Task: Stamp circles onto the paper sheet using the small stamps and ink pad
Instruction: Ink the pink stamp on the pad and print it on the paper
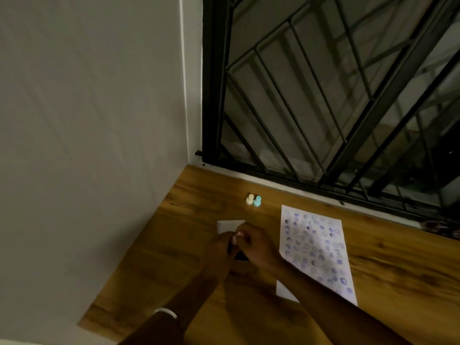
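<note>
Where the head view looks down, a wooden counter (373, 265) sits in a corner between a grey wall (87, 120) on the left and a barred window (323, 95) along the far edge.

Both hands meet near the left edge of the counter, fingertips touching. The left hand (217, 247) and the right hand (256, 245) are closed together around a small dark object (240, 256), of which only a lower corner shows; whether it is the ink pad or a stamp cannot be told. A pale band (165, 312) circles the left wrist.

A white card (227, 225) lies flat on the counter just beyond the hands, partly covered by the fingers.

The paper sheet (316, 247) lies flat to the right of the hands, toward the far edge, its near left part hidden under the right forearm. Rows of blue and purple round prints, some with smiling faces, cover most of the sheet.

Two small stamps stand upright and touching near the far edge, beyond the card and well apart from the hands: a cream stamp (249, 199) on the left, a teal stamp (257, 201) on the right.
</note>
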`<state>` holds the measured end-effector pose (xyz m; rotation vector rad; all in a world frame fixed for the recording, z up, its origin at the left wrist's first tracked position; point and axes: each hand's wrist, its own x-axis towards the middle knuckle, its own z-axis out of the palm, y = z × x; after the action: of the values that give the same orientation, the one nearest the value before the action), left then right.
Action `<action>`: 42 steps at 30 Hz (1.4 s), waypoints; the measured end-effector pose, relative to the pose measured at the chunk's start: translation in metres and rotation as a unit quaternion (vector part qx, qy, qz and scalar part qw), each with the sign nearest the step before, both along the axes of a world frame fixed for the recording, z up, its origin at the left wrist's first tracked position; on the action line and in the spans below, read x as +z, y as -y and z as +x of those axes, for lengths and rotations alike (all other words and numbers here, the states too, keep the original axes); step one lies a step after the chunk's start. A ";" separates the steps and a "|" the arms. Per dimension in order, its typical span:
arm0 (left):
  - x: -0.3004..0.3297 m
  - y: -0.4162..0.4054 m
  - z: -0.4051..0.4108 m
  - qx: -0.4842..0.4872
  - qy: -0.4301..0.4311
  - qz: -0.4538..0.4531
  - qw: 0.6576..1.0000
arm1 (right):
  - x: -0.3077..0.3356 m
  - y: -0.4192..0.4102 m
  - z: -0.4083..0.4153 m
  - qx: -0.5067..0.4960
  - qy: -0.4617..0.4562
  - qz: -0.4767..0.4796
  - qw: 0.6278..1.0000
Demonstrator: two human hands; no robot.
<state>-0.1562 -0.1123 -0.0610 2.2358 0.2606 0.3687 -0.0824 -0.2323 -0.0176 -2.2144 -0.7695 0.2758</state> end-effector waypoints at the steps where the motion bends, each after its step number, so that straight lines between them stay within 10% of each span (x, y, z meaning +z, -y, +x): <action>1: 0.000 -0.002 -0.002 -0.006 -0.006 0.005 1.000 | 0.000 0.000 -0.003 0.002 0.009 -0.006 1.000; 16: 0.001 -0.037 -0.038 0.158 -0.038 -0.113 0.980 | -0.025 -0.001 0.000 0.104 0.123 -0.203 0.966; 33: -0.009 -0.026 -0.034 0.160 -0.091 0.006 0.983 | -0.016 -0.018 0.010 0.126 0.072 -0.272 0.951; 42: 0.020 -0.027 -0.037 0.169 -0.078 -0.072 0.980 | 0.001 -0.004 -0.010 0.061 0.103 -0.146 0.982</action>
<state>-0.1928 -0.0852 -0.0412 2.0795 0.7337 0.3406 -0.0927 -0.2287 -0.0170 -2.5040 -1.0349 0.2339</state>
